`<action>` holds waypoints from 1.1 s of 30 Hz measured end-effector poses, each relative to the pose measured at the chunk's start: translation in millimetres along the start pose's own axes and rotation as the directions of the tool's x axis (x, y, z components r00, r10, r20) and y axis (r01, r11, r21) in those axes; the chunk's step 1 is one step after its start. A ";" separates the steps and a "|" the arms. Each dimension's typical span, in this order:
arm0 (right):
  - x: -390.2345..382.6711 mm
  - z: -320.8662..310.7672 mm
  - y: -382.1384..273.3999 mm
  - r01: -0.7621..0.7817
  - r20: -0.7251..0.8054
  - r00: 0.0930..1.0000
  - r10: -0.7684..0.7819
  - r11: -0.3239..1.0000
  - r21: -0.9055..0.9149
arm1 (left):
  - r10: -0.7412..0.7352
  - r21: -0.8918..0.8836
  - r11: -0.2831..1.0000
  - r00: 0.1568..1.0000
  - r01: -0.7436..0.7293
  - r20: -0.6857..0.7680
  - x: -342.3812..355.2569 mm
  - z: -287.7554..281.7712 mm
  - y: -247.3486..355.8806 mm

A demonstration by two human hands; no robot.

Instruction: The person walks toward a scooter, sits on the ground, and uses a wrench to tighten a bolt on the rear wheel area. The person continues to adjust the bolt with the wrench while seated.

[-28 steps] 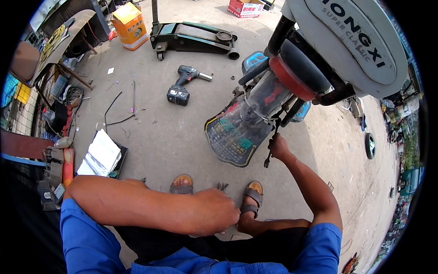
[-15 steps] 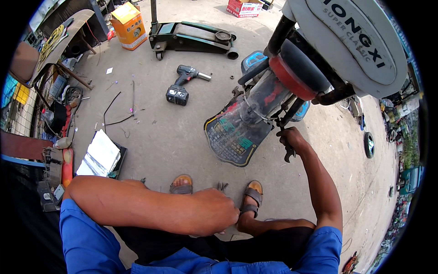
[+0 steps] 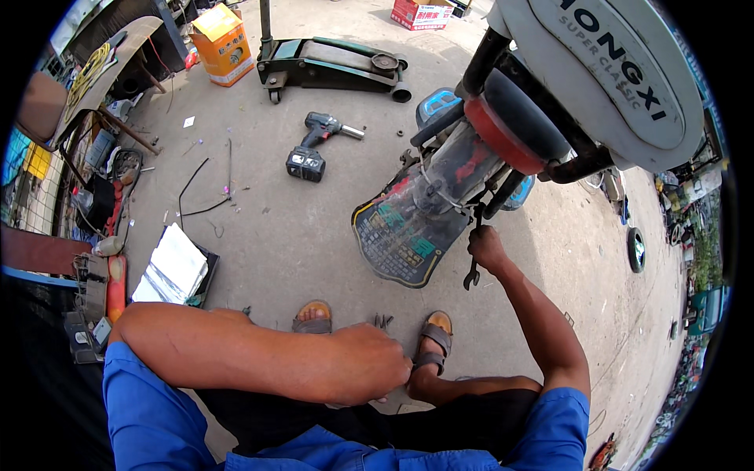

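A dark open-ended wrench (image 3: 471, 277) is gripped in my right hand (image 3: 488, 247), beside the rear of a vehicle on the right. Its upper end reaches the frame near the lower end of a dark tube, next to the mudguard (image 3: 408, 239); the jaw at its lower end sticks out below my fingers. My left forearm crosses low in front of me. My left hand (image 3: 373, 361) is closed over my lap, near my right foot; whatever it holds, if anything, is hidden. Above the mudguard is a red tail light (image 3: 503, 137).
A cordless impact wrench (image 3: 316, 147) lies on the concrete ahead. Behind it stand a floor jack (image 3: 334, 69) and an orange carton (image 3: 222, 45). At left, white papers (image 3: 171, 265) lie on a dark case. A pale rounded case (image 3: 620, 78) on the vehicle overhangs at upper right.
My right hand has shifted slightly left and down, swinging the wrench's lower end to the left and more upright. My left hand stays in place.
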State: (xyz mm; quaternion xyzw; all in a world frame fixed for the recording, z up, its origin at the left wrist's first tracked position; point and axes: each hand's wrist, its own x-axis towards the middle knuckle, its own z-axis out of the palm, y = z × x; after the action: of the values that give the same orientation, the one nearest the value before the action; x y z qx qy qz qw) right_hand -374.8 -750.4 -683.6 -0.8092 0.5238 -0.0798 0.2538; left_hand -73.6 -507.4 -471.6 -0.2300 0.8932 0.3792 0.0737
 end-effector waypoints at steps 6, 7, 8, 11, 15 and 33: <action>1.9 34.7 33.0 0.072 0.097 0.995 -0.033 0.900 -0.430 | -0.008 -0.012 1.000 1.000 0.008 0.011 0.5 -0.7 0.6; 2.4 28.9 32.9 0.149 0.186 0.980 -0.067 0.868 -0.474 | -0.010 -0.006 1.000 1.000 0.010 0.005 0.3 -0.8 0.6; 1.4 24.6 34.7 0.213 0.204 0.970 -0.129 0.855 -0.474 | -0.010 0.001 1.000 1.000 0.010 0.000 0.5 -1.1 0.6; -6.1 6.0 28.5 0.056 0.142 0.989 -0.030 0.982 -0.178 | 0.009 0.013 1.000 1.000 -0.009 -0.018 3.7 -0.6 -0.3; -6.6 -36.2 -25.8 -0.458 0.244 0.889 0.388 0.757 0.467 | 0.009 -0.002 1.000 0.999 -0.009 -0.034 -1.2 1.3 1.4; 3.9 34.8 54.3 0.244 0.154 0.970 -0.190 0.773 -0.585 | 0.022 -0.004 1.000 1.000 -0.022 0.001 5.3 -2.6 0.3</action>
State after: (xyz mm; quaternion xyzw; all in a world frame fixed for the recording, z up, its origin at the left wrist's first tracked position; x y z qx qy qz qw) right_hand -403.1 -760.0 -740.8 -0.9054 0.4135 0.0963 -0.0038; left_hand -78.3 -510.9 -471.3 -0.2200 0.8950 0.3818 0.0695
